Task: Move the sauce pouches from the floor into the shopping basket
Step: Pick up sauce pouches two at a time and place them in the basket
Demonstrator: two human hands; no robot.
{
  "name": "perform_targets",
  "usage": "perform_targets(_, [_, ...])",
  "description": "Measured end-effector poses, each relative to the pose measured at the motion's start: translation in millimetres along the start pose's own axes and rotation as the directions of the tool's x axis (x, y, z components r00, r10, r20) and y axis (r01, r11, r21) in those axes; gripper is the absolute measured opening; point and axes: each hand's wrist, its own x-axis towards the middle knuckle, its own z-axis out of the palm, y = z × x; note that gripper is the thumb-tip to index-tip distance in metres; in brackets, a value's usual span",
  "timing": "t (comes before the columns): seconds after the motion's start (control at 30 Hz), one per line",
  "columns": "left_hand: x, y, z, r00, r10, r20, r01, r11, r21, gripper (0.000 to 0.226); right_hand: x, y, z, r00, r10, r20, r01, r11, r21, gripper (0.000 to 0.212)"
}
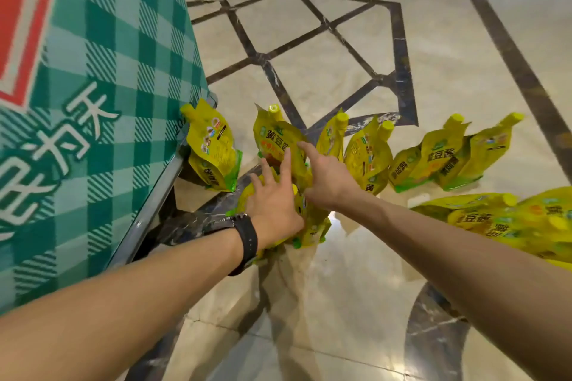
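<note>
Task objects: yellow, soft plastic stand-up sauce pouches (272, 133) with yellow screw caps (274, 108), all on the glossy beige marble floor (340, 272); no shopping basket is in view.
Count, standing row: about seven pouches, running from the green checked tablecloth (108, 71) towards the right; overlaps make the count uncertain.
Count, under the hands: at least two lying pouches (311, 226).
Count, right edge: a heap of pouches (495, 219), at least three; what holds them cannot be told.
Left hand (272, 198): fingers spread and straight, palm pressed onto the lying pouches; black wristwatch (247, 238) on the wrist.
Right hand (325, 176): forefinger straight against a standing pouch's face; the remaining fingers are hidden, so a grip cannot be told.
Handling (judgement): probably fairly heavy for their size, limp and yielding, with slick film; not fragile, though hard squeezing may strain the seams.
Hold (judgement): the stiff neck below the cap, or the flat body pinched across both faces.
</note>
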Motion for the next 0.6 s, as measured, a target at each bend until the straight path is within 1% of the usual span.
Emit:
perform_targets(0.07, [2.0, -2.8, -8.2, 0.997, -0.045, 0.058, 0.049, 0.996, -0.071, 0.127, 1.3, 6.7, -1.9, 0.998, 0.064, -0.012, -0.063, 0.995, 0.073, 0.084])
perform_targets(0.1, [2.6, -6.1, -14.7, 0.993, -0.068, 0.095, 0.077, 0.993, -0.089, 0.125, 1.6, 10.8, -3.9, 0.996, 0.088, -0.008, -0.087, 0.991, 0.102, 0.082])
perform_targets(0.17, [0.4, -12.5, -29.7, 0.984, -0.099, 0.151, 0.111, 0.991, -0.073, 0.113, 3.4, 17.8, -8.3, 0.995, 0.096, 0.039, -0.1, 0.987, 0.126, 0.081])
perform_targets(0.2, [-1.7, -15.9, -36.0, 0.982, -0.098, 0.16, 0.106, 0.993, -0.042, 0.101, 3.8, 20.0, -10.3, 0.995, 0.076, 0.067, -0.085, 0.986, 0.141, 0.082])
perform_targets(0.27, [-6.0, -24.2, -43.8, 0.988, -0.064, 0.141, 0.06, 0.998, 0.034, 0.072, 3.6, 21.3, -13.9, 0.994, -0.015, 0.107, 0.0, 0.99, 0.141, 0.084])
perform_targets(0.3, [-8.1, -29.8, -46.0, 0.993, -0.034, 0.111, 0.025, 0.996, 0.082, 0.058, 4.0, 21.2, -16.0, 0.989, -0.087, 0.118, 0.078, 0.994, 0.073, 0.079])
perform_targets(0.37, [-12.8, -39.6, -48.9, 0.999, 0.025, 0.048, -0.033, 0.986, 0.166, 0.036, 5.2, 21.1, -18.2, 0.96, -0.225, 0.167, 0.24, 0.968, -0.076, 0.063])
perform_targets(0.4, [-14.9, -43.9, -50.0, 0.998, 0.048, 0.032, -0.053, 0.982, 0.183, 0.032, 6.0, 21.4, -19.6, 0.941, -0.277, 0.196, 0.301, 0.948, -0.106, 0.056])
perform_targets(0.43, [-16.2, -48.2, -51.1, 0.997, 0.065, 0.033, -0.071, 0.979, 0.193, 0.031, 6.1, 21.5, -21.6, 0.926, -0.31, 0.214, 0.34, 0.933, -0.116, 0.051])
perform_targets(0.47, [-17.4, -51.8, -53.2, 0.996, 0.082, 0.043, -0.09, 0.974, 0.208, 0.034, 6.5, 21.9, -23.2, 0.918, -0.331, 0.219, 0.364, 0.922, -0.133, 0.052])
perform_targets(0.57, [-20.8, -66.8, -63.2, 0.981, 0.17, 0.095, -0.189, 0.949, 0.254, 0.052, 5.7, 22.8, -24.4, 0.894, -0.395, 0.212, 0.441, 0.856, -0.268, 0.067])
perform_targets(0.6, [-22.1, -71.6, -67.5, 0.968, 0.218, 0.124, -0.244, 0.933, 0.264, 0.059, 5.1, 23.1, -23.3, 0.882, -0.422, 0.21, 0.469, 0.826, -0.311, 0.068])
